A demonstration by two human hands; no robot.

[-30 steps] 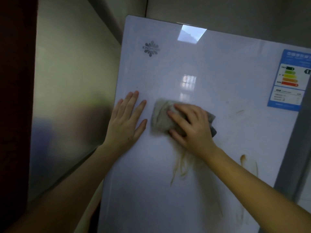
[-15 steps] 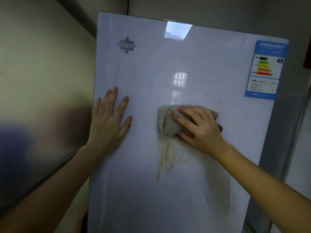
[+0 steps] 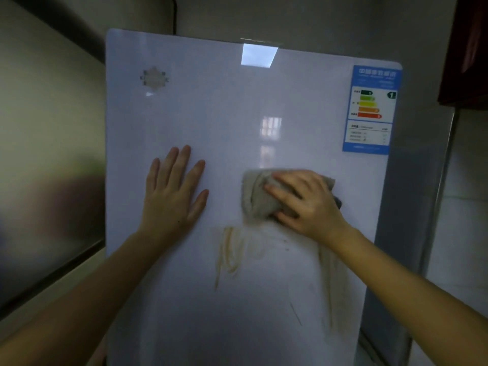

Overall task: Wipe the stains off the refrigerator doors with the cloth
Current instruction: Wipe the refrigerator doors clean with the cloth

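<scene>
Left hand (image 3: 175, 192): open, palm flat on the refrigerator door (image 3: 224, 122), bracing it.
Stains (image 3: 232, 253): brown streaks just below the cloth, not yet cleared.
Cloth (image 3: 257, 196): bunched against mid-door.
Right hand (image 3: 307, 203): fingers pressing down over the cloth; the next pass likely calls for firm, overlapping downward strokes.
Energy label (image 3: 371, 109): upper right, best avoided.

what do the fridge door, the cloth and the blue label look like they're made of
Fridge door: glossy white, probably glass or lacquered metal; it mirrors a window and a light sharply.
Cloth: soft grey-beige woven or terry fabric, matte; it bunches in folds under the right hand.
Label: a thin printed sticker, paper or plastic film, lying flat on the door; which one cannot be told.
</scene>
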